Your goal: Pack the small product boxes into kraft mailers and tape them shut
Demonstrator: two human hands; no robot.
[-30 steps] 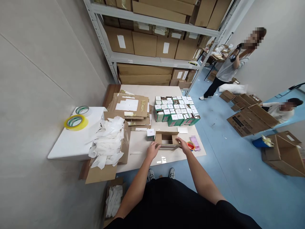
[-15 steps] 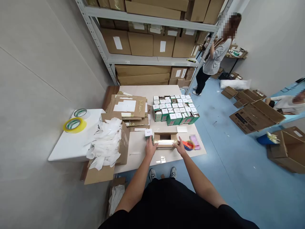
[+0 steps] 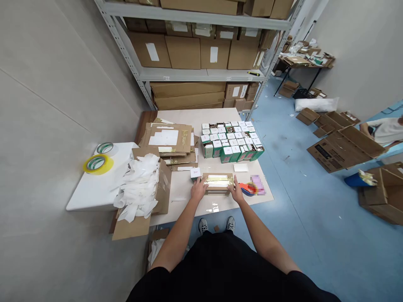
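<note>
A small brown cardboard box [image 3: 218, 184] with shiny tape across its top lies near the front edge of the table, its top flaps down. My left hand [image 3: 198, 188] grips its left end, and my right hand [image 3: 235, 191] grips the right end, fingers along the sides. Just beyond my left hand stands a small white-topped green box [image 3: 195, 173]. Right of my right hand lies an orange and blue object [image 3: 248, 188], its kind unclear, beside a blurred pink item [image 3: 258, 184]. A white card [image 3: 240, 167] rests farther back.
Several green and white boxes [image 3: 231, 142] stand in rows behind. Flattened cardboard [image 3: 170, 140] is piled left of them. A carton of white paper strips [image 3: 163, 188] and tape rolls [image 3: 98, 164] are at left. Shelving [image 3: 201, 75] rises behind; a person [image 3: 385, 131] is at far right.
The cardboard box's open top has been folded shut between my hands. My view has shifted slightly. The standing person at the back is now mostly hidden behind the shelving.
</note>
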